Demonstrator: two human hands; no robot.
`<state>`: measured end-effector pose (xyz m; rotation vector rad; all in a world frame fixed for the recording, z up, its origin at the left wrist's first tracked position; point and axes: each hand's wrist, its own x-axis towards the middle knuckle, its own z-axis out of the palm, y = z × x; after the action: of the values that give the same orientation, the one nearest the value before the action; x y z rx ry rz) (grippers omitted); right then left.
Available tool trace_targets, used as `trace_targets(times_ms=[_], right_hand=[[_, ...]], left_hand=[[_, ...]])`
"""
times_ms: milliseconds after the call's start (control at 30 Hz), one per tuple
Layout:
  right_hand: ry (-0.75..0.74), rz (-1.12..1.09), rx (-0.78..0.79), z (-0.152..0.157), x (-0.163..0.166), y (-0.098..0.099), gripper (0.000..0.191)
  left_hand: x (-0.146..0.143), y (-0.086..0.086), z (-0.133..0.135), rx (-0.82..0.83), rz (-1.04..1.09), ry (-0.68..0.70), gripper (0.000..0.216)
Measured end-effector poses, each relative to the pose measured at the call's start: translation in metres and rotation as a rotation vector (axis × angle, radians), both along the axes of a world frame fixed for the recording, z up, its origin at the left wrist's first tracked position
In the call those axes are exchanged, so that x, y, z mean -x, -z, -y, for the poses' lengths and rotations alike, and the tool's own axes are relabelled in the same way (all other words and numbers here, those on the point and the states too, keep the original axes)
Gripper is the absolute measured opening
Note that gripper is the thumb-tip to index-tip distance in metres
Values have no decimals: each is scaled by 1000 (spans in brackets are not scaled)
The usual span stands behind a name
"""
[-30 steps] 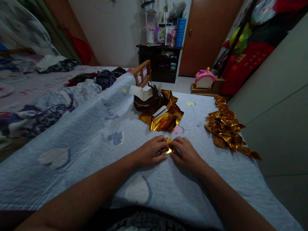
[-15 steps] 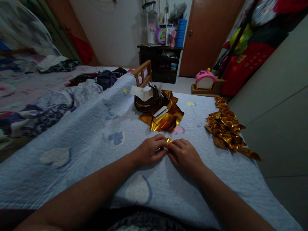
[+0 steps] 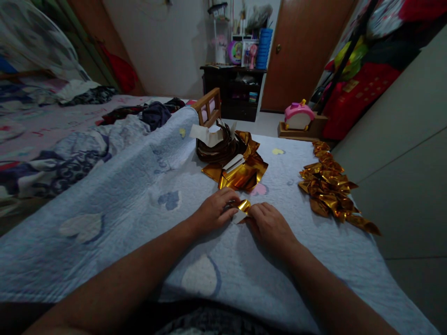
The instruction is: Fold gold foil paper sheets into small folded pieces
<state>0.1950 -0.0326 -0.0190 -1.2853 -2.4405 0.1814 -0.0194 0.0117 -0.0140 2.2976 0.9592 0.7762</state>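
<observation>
A small piece of gold foil paper (image 3: 244, 205) with a pale underside lies between my two hands, just above the quilt. My left hand (image 3: 217, 211) pinches its left end between thumb and fingers. On the other side, the fingers of my right hand (image 3: 270, 222) are closed on the right end. The paper looks partly rolled or folded; its ends are hidden in my fingers. Just beyond my hands lie flat gold foil sheets (image 3: 240, 174), with a dark, curled stack of paper (image 3: 213, 151) beside them.
Several folded gold foil pieces (image 3: 328, 186) are heaped along the right edge of the light blue quilt (image 3: 139, 223). A wooden bed rail (image 3: 207, 107) stands behind the paper stack. Rumpled clothes (image 3: 153, 114) lie at the left. A pale cabinet (image 3: 408, 177) borders the right side.
My hands have drawn slightly apart, the left one moving a little to the left. More of the gold foil paper and its pale underside now shows between them.
</observation>
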Motion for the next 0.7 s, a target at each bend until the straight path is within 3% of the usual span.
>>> trace_targets(times_ms=[167,400,700], right_hand=[[25,-18,-56,-4,1,5,7],[-44,-17,2,-2,0,-1,12],[-37,27,-6,1,3,-7,9]], left_hand=[[2,-1,-4,28,-51,44,17],[10,-10,-9,51,-92,161,20],[4,4,-12,17,-86,106,5]])
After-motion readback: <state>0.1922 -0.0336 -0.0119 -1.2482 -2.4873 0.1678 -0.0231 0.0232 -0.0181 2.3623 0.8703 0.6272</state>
